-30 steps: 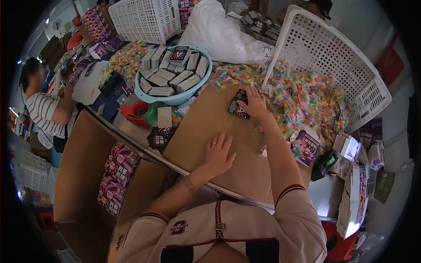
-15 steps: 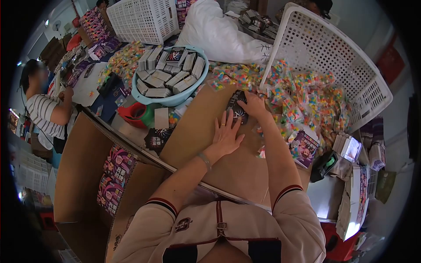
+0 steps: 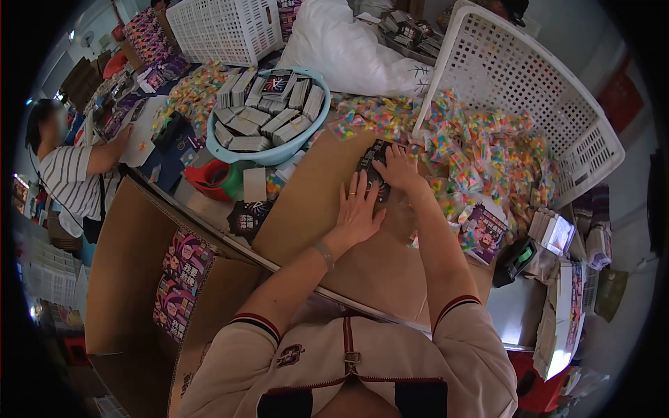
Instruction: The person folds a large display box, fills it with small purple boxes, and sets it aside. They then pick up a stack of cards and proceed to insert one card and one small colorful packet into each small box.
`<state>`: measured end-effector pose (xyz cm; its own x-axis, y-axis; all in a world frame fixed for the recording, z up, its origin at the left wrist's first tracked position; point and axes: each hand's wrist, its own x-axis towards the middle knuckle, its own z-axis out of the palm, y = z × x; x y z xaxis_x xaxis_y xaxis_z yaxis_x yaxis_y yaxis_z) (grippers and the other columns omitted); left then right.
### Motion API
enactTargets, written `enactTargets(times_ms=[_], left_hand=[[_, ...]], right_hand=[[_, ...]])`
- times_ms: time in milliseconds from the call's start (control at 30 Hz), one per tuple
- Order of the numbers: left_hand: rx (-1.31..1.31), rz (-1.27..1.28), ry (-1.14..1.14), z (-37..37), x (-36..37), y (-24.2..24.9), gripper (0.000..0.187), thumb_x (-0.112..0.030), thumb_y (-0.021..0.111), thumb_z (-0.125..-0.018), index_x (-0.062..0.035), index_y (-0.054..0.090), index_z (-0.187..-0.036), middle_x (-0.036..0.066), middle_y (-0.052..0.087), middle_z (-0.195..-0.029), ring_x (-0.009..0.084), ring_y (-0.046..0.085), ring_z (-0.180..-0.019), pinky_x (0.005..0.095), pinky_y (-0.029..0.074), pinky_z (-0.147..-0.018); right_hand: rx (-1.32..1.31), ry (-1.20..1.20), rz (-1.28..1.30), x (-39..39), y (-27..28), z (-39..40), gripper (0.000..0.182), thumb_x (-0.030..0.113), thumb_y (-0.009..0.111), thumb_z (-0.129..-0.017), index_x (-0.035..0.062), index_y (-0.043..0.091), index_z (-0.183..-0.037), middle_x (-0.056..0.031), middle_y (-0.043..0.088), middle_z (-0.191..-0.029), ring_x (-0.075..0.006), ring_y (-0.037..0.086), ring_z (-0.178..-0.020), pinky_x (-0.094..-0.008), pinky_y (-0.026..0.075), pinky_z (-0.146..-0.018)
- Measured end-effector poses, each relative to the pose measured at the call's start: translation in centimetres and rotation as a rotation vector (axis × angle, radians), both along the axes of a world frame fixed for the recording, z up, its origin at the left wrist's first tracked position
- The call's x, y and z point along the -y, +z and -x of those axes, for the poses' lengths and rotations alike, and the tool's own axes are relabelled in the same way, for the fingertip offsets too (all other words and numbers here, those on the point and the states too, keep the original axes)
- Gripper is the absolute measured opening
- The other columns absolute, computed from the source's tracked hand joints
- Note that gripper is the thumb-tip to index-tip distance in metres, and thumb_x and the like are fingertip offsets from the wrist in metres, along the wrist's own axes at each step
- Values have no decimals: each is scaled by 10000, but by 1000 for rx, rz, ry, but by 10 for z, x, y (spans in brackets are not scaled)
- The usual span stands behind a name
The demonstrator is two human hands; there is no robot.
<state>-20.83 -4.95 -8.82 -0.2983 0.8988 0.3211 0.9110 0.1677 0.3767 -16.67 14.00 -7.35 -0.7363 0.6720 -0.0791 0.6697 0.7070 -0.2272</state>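
Observation:
A flat black printed card or packet (image 3: 371, 155) with white lettering lies on the brown cardboard sheet (image 3: 376, 268), partly covered by my hands. My left hand (image 3: 359, 210) rests with fingers spread at its lower left edge, touching it. Across its right side lies my right hand (image 3: 401, 172), fingers extended flat on top. Neither hand grips anything. To the left, another black printed piece (image 3: 249, 217) lies close to a plain whitish card (image 3: 255, 184).
A blue basin (image 3: 226, 155) holds many card stacks. Small bags of colourful pieces (image 3: 481, 157) are heaped beside a tilted white basket (image 3: 523, 76). An open carton (image 3: 132, 279) stands at left, near a red tape dispenser (image 3: 209, 180). A person in a striped top (image 3: 70, 177) works beyond.
My hands have shifted only slightly and stay on the black printed piece. The person at left has stretched an arm forward over the table.

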Motion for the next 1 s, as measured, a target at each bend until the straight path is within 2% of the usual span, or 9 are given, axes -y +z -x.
enactTargets(times_ms=[67, 167, 267, 400, 500, 667, 800, 867, 1000], left_hand=[[16, 7, 8, 0, -1, -1, 661, -353, 612, -869, -6, 404, -1391, 273, 187, -1519, 445, 168, -1417, 645, 193, -1092], [12, 5, 13, 0, -1, 1, 668, -348, 621, -863, -9, 398, -1394, 276, 195, -1513, 447, 176, -1413, 648, 196, -1089], [16, -10, 12, 0, 0, 3, 671, -346, 625, -859, -10, 398, -1394, 277, 200, -1509, 450, 183, -1409, 649, 199, -1087], [-5, -7, 13, 0, -1, 2, 675, -347, 628, -856, -12, 397, -1395, 276, 203, -1509, 451, 185, -1409, 649, 202, -1085], [31, -26, 7, 1, -1, 4, 675, -310, 652, -834, -6, 406, -1384, 276, 193, -1510, 432, 151, -1425, 650, 191, -1087], [41, -53, 20, 1, -1, 3, 687, -306, 657, -830, 0, 397, -1387, 273, 211, -1500, 432, 166, -1419, 642, 191, -1091], [28, -58, 22, 2, -1, 3, 679, -326, 643, -846, -5, 396, -1390, 274, 210, -1510, 446, 185, -1411, 648, 198, -1084], [28, -29, 12, 2, 0, 4, 661, -307, 651, -839, -5, 398, -1370, 269, 228, -1503, 440, 198, -1410, 642, 198, -1086], [34, -77, 41, 4, -2, 0, 645, -283, 660, -831, -8, 397, -1351, 261, 253, -1493, 429, 213, -1408, 633, 199, -1089]], right_hand=[[-145, -112, -1, 2, 3, -1, 755, 570, 425, -940, 31, 335, -1460, -157, 218, -1573, -311, 213, -1454, -624, 207, -1108], [26, -35, 96, 2, 12, -5, 766, 575, 428, -937, 33, 323, -1468, -156, 201, -1579, -313, 197, -1458, -629, 200, -1106], [25, -29, 64, 2, 9, -9, 760, 561, 418, -947, 31, 302, -1478, -153, 190, -1583, -308, 185, -1462, -628, 192, -1108], [-49, -42, -46, 13, 12, -14, 738, 543, 407, -958, 27, 306, -1476, -153, 195, -1582, -308, 189, -1460, -633, 191, -1105], [62, 43, -10, 17, 8, -14, 728, 534, 391, -968, 20, 301, -1477, -153, 190, -1583, -312, 191, -1458, -643, 187, -1100], [-29, 6, -118, 19, 5, -17, 708, 530, 377, -976, 9, 332, -1453, -166, 227, -1566, -322, 219, -1446, -663, 184, -1091], [49, 81, -61, 19, 1, -20, 693, 519, 385, -979, 5, 341, -1442, -175, 249, -1555, -326, 242, -1437, -671, 188, -1085], [5, 112, -178, 22, 7, -25, 687, 509, 380, -984, 3, 329, -1447, -183, 266, -1545, -329, 263, -1429, -673, 192, -1085], [-42, 119, -111, 36, 7, -30, 674, 498, 369, -990, 19, 316, -1461, -179, 265, -1548, -331, 257, -1433, -672, 181, -1093]])
